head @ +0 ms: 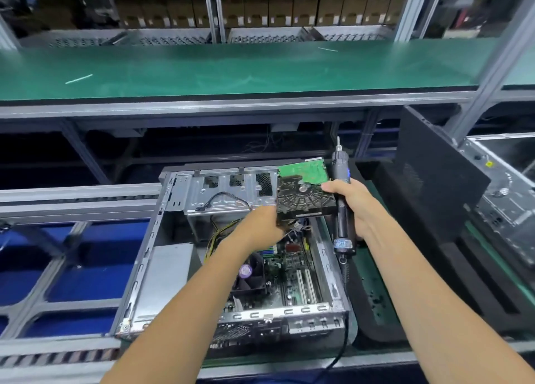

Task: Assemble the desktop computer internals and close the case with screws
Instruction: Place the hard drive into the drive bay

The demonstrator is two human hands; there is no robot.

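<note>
Green-boarded hard drive (304,191), circuit side up, is pinched at its near-left corner by the left hand (260,224) fingers; right hand (354,207) fingers curl round an electric screwdriver (341,198), fingertips touching the drive's right edge, above the open computer case (231,268).

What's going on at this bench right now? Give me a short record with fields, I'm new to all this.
setting: green-matted assembly bench
main item: open computer case, motherboard visible inside
left hand: grips the hard drive at its near edge
right hand: holds an electric screwdriver, tip up, fingers also touching the drive
drive: circuit board facing up, at the case's far right corner
case cover: not fitted
</note>
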